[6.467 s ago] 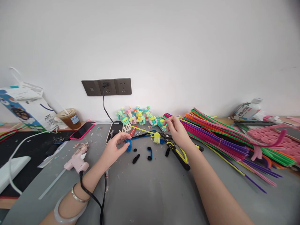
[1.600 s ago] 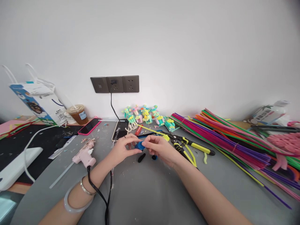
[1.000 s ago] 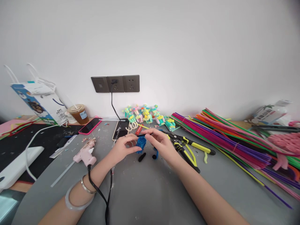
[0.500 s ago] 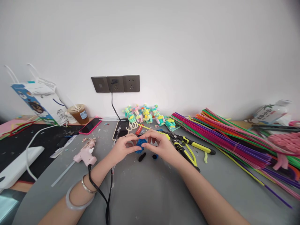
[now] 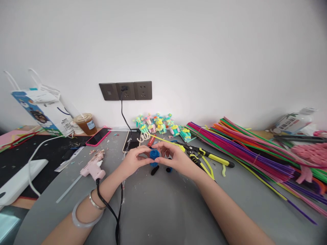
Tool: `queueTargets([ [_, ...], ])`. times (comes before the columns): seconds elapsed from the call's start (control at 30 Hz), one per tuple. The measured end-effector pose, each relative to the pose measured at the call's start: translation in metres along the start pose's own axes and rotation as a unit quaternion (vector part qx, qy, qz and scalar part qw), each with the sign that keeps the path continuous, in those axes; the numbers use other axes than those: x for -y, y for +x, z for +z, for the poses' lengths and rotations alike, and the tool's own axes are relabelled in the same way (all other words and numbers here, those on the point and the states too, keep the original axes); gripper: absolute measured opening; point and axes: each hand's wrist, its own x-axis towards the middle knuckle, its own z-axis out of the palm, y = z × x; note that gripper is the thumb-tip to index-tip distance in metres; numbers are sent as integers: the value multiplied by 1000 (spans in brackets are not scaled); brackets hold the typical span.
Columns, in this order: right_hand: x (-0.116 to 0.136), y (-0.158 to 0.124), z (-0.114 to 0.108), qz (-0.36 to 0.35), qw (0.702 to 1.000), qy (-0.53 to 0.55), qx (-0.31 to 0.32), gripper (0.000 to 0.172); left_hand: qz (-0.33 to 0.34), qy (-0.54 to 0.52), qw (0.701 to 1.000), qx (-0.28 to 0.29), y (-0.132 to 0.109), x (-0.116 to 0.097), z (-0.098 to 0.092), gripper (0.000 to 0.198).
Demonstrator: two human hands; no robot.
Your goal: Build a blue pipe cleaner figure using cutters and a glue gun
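Between my two hands is a small blue coil of pipe cleaner [image 5: 154, 154], its spiral face turned up toward me. My left hand [image 5: 135, 159] pinches its left side between thumb and fingers. From the other side my right hand [image 5: 171, 157] closes on it the same way. Just below the coil lie a short black fuzzy piece [image 5: 154, 170] and a small black-and-blue roll [image 5: 169, 169]. More blue shows under the coil, but I cannot tell whether it is joined to it.
At left lies a pink glue gun [image 5: 93, 168] with a black cord. Pliers [image 5: 204, 158] and bundled pipe cleaners [image 5: 245, 160] lie at right. Behind my hands are a phone [image 5: 131, 140] and several small pastel figures [image 5: 159, 126]. A drink cup [image 5: 87, 124] stands at back left.
The blue coil has turned in my fingers, so its spiral face now shows more fully. Both hands keep nearly the same place.
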Motion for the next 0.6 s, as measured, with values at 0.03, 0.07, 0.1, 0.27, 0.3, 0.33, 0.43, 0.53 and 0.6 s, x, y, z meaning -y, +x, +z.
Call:
queueTargets([
  [0.03, -1, 0, 0, -2, 1000, 6, -1, 35, 1, -2, 1000, -5, 0, 0, 0, 22],
  [0.07, -2, 0, 1, -3, 1000, 8, -3, 39, 1, -4, 1000, -9, 0, -1, 0, 22],
  [0.1, -3, 1, 1, -3, 1000, 7, -7, 40, 0, -5, 1000, -14, 0, -1, 0, 22],
  [0.27, -9, 3, 3, -4, 999, -19, -32, 36, -18, -11, 999, -39, 0, 0, 0, 24],
  [0.3, -10, 4, 3, -4, 999, -23, -35, 35, -22, -15, 999, -43, 0, 0, 0, 24],
  [0.33, -10, 4, 3, -3, 999, -27, -37, 35, -26, -20, 998, -47, 1, 0, 0, 24],
  [0.43, -11, 4, 2, 5, 998, -34, -48, 37, -33, -28, 997, -61, 2, 0, 0, 27],
  [0.53, -11, 3, 3, 3, 997, -44, -68, 37, -39, -39, 996, -69, 3, 1, -2, 29],
  [0.6, -10, 3, 3, -5, 996, -45, -79, 37, -41, -53, 995, -67, 3, 1, -2, 31],
])
